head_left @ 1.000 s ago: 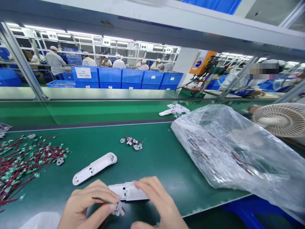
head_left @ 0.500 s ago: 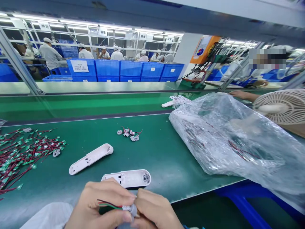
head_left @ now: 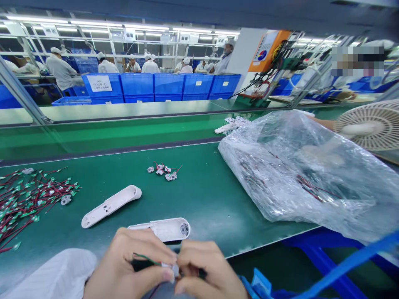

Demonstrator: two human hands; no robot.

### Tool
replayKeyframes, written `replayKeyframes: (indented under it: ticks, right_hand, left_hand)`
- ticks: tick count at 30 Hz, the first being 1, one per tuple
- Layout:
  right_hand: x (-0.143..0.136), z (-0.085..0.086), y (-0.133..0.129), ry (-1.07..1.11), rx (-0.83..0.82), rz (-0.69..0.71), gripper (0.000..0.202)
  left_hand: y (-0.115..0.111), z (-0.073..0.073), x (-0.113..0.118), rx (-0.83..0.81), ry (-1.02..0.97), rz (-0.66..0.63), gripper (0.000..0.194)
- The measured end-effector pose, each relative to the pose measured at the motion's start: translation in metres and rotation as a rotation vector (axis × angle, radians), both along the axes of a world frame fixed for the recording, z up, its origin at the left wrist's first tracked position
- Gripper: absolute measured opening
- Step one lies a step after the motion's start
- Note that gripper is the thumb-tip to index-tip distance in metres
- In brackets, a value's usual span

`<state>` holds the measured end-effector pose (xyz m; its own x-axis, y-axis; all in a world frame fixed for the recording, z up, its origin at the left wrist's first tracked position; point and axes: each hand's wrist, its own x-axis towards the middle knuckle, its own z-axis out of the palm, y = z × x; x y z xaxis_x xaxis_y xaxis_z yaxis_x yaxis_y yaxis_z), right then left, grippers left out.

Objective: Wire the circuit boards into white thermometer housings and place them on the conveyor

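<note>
My left hand (head_left: 134,265) pinches a small grey plastic part with wires (head_left: 170,269) between thumb and fingertips. A dark green wire trails back from it across the palm side. My right hand (head_left: 208,270) is closed against the other side of this part, fingertips and thumb together; what exactly it grips is hidden. Just beyond the hands lies a white plastic shell (head_left: 168,229), open side up, with a grey ring-shaped piece in its right end. To its left a second white shell (head_left: 111,206) rests at a slant on the green table.
A heap of red-wired green boards (head_left: 37,199) spreads at the left. Small grey parts with wires (head_left: 165,170) lie mid-table. A clear plastic bag (head_left: 296,170) covers the right side, near a fan (head_left: 370,124). Beyond runs a green belt (head_left: 124,137) carrying white shells (head_left: 230,124).
The view has shifted slightly. My right hand has turned, its fingers more curled around the wired part's right side. The loose wires at my left hand have moved. A blue strap now shows lower right.
</note>
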<state>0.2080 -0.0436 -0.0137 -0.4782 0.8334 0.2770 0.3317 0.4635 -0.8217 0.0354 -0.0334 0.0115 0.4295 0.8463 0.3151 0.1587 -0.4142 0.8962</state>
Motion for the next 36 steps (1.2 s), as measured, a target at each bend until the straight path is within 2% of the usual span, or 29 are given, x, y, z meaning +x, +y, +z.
replayKeyframes:
  ticks: [2, 4, 5, 7, 10, 13, 16, 20, 25, 33, 36]
  right_hand:
    - [0.012, -0.004, 0.007, 0.006, 0.051, -0.149, 0.030]
    - [0.021, -0.012, 0.012, -0.051, 0.059, -0.245, 0.046]
    - [0.023, -0.016, 0.014, -0.088, 0.030, -0.251, 0.056]
    - [0.023, -0.024, 0.016, -0.149, -0.058, -0.225, 0.063]
    - [0.018, -0.031, 0.018, -0.136, -0.125, -0.177, 0.042]
    - [0.015, -0.030, 0.021, -0.071, -0.135, -0.135, 0.027]
    - [0.016, -0.030, 0.023, -0.050, -0.153, -0.164, 0.026]
    - [0.017, -0.031, 0.023, -0.020, -0.111, -0.185, 0.015]
    - [0.017, -0.030, 0.024, 0.018, -0.087, -0.202, 0.017]
    - [0.017, -0.030, 0.026, 0.025, -0.074, -0.200, 0.015]
    - [0.018, -0.031, 0.025, 0.031, -0.068, -0.206, 0.018]
  left_hand:
    - [0.009, 0.008, 0.006, 0.026, 0.008, 0.035, 0.016]
    - [0.019, 0.010, 0.013, 0.072, 0.042, 0.058, 0.014]
    - [0.023, 0.008, 0.017, 0.100, 0.073, 0.046, 0.013]
    - [0.031, 0.001, 0.024, 0.162, 0.144, -0.023, 0.013]
    - [0.038, -0.013, 0.030, 0.279, 0.191, -0.083, 0.015]
    - [0.042, -0.024, 0.033, 0.383, 0.180, -0.079, 0.014]
    - [0.042, -0.033, 0.035, 0.418, 0.180, -0.066, 0.018]
    - [0.040, -0.042, 0.037, 0.488, 0.171, -0.048, 0.021]
    - [0.036, -0.049, 0.038, 0.574, 0.190, -0.031, 0.021]
    - [0.032, -0.056, 0.039, 0.531, 0.254, 0.012, 0.019]
    - [0.028, -0.053, 0.041, 0.548, 0.280, 0.019, 0.022]
